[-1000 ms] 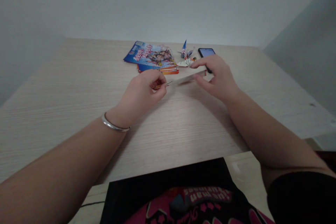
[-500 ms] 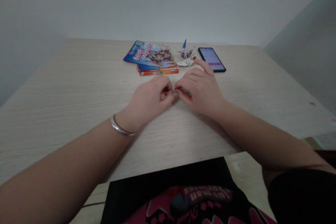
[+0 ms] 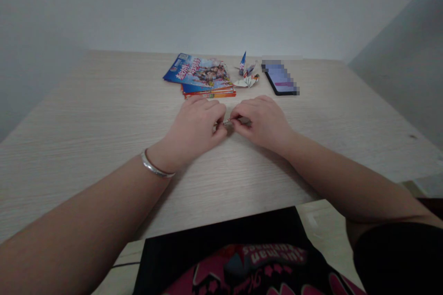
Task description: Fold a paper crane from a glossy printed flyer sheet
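Note:
Between my two hands is a small, thin piece of folded paper point(image 3: 227, 122), mostly hidden by the fingers. My left hand point(image 3: 200, 120) pinches one end of it between thumb and curled fingers; a silver bangle point(image 3: 154, 166) circles that wrist. The other end is pinched by my right hand point(image 3: 263, 120), its fingers bent in. Both hands rest low over the table, fingertips a short gap apart. Just beyond them lie a stack of printed leaflets point(image 3: 204, 73), blue on top with red-orange edges below, and folded paper cranes point(image 3: 246, 80) in blue and white.
A phone point(image 3: 280, 78) with its screen lit lies at the back right of the pale wooden table point(image 3: 104, 115). Behind the table rises a plain wall point(image 3: 221, 9). The near table edge runs just in front of my dark printed clothing point(image 3: 221, 235).
My right index finger, raised before, has come down beside the other fingers. The left hand has shifted slightly left, and a little more of the paper shows between the fingertips.

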Available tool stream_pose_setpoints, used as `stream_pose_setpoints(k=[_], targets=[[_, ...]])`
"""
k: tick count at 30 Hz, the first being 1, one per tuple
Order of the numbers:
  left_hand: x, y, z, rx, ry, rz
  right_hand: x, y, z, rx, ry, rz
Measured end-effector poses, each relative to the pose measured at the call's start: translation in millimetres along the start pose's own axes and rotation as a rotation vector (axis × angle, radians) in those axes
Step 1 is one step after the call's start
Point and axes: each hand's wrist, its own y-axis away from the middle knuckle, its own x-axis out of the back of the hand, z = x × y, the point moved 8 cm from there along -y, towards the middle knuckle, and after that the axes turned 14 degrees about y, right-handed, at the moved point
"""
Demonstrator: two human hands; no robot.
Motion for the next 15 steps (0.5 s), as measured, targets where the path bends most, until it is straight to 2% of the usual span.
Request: stream_pose_setpoints(k=[10, 15], targets=[[-2.3, 2, -14, 0.023, -0.103, -0.069, -1, 3, 21, -0.05, -0.062, 0.021], [-2.6, 2, -14, 0.03, -0.112, -0.096, -2, 3, 23, -0.044, -0.063, 0.014]])
